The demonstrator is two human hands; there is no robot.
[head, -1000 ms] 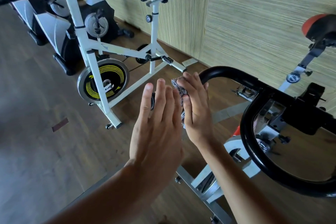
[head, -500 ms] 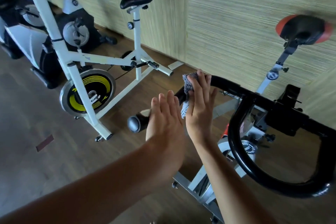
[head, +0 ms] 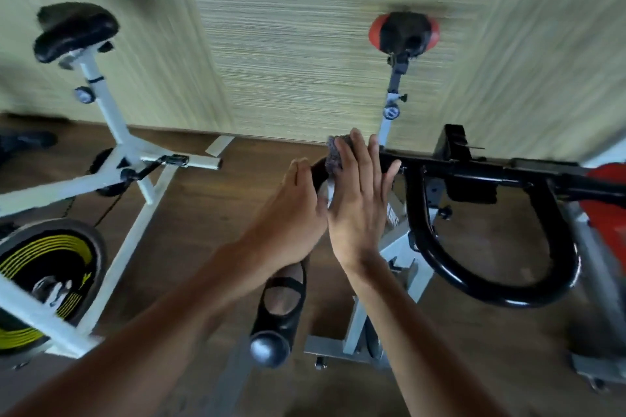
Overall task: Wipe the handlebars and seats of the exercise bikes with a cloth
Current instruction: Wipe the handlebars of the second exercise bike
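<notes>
Head view, from close to far: the black handlebar (head: 419, 234) pokes toward us, the left hand (head: 292, 213) lies flat on it with straight fingers, the right hand (head: 359, 203), flat too, pushes the grey cloth (head: 334, 154) onto the bar, and the red-and-black seat (head: 403, 32) sits by the wall.

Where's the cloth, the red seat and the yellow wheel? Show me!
cloth (head: 334, 155): head view, on its grey fuzzy top part.
red seat (head: 404, 32): head view, on its black middle between the red sides.
yellow wheel (head: 50, 256): head view, on the yellow stripes of its face.
</notes>
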